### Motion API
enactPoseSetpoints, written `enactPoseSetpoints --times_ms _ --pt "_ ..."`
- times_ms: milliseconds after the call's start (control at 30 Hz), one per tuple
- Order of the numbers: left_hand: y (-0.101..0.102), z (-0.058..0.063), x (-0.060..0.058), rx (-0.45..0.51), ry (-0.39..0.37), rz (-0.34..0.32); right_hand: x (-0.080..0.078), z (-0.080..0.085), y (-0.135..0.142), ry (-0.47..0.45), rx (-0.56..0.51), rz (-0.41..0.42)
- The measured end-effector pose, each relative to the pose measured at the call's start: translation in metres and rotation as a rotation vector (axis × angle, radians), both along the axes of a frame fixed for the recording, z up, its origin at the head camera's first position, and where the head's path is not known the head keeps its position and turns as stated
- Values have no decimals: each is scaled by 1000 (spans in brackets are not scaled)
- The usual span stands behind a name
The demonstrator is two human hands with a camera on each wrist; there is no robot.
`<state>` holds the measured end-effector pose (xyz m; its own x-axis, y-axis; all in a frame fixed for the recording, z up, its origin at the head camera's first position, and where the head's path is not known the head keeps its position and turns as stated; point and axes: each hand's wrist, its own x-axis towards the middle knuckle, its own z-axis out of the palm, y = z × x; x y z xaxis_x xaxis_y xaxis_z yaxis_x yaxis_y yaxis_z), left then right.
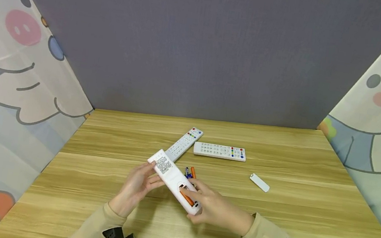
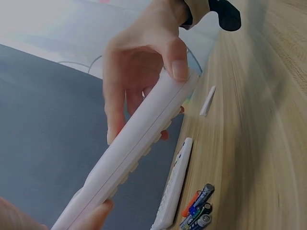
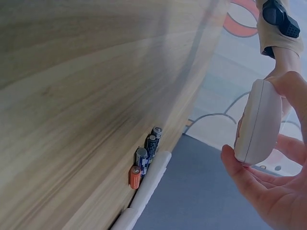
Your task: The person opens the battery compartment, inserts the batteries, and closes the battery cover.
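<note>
A white remote control (image 1: 172, 176) is held between both hands, its back turned up and its battery compartment uncovered. My left hand (image 1: 134, 189) grips its upper left end, thumb along the edge. At the lower right end, my right hand (image 1: 218, 208) holds the remote, with one finger at the compartment on an orange battery (image 1: 188, 198). That fingertip partly hides the compartment. In the left wrist view the remote (image 2: 129, 134) appears edge-on, buttons facing down. Under it on the table lie several loose batteries (image 3: 142, 158), one orange and the others dark blue.
A second white remote (image 1: 184, 143) lies slanted, partly behind the held one. A third remote (image 1: 220, 151) lies crosswise to its right, buttons up. Farther right is a small white battery cover (image 1: 260, 183). A grey panel (image 1: 199, 55) rises behind the wooden table (image 1: 97, 154).
</note>
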<state>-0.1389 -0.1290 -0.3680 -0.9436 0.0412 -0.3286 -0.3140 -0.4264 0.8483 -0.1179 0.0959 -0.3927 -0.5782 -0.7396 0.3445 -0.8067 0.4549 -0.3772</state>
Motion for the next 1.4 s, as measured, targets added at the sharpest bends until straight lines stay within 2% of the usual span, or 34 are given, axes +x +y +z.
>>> enactPoseSetpoints --times_ms 167,467,833,1400 --pt "0 1 0 -2 -3 3 1 -1 0 66 -4 4" --pt "0 1 0 -13 -4 -2 1 -2 1 119 -19 16" --pt "-2 -1 -3 -16 -7 -10 1 -11 1 65 -45 10" --pt "-3 -5 -2 -9 -11 -20 -2 -7 3 -37 -79 -1"
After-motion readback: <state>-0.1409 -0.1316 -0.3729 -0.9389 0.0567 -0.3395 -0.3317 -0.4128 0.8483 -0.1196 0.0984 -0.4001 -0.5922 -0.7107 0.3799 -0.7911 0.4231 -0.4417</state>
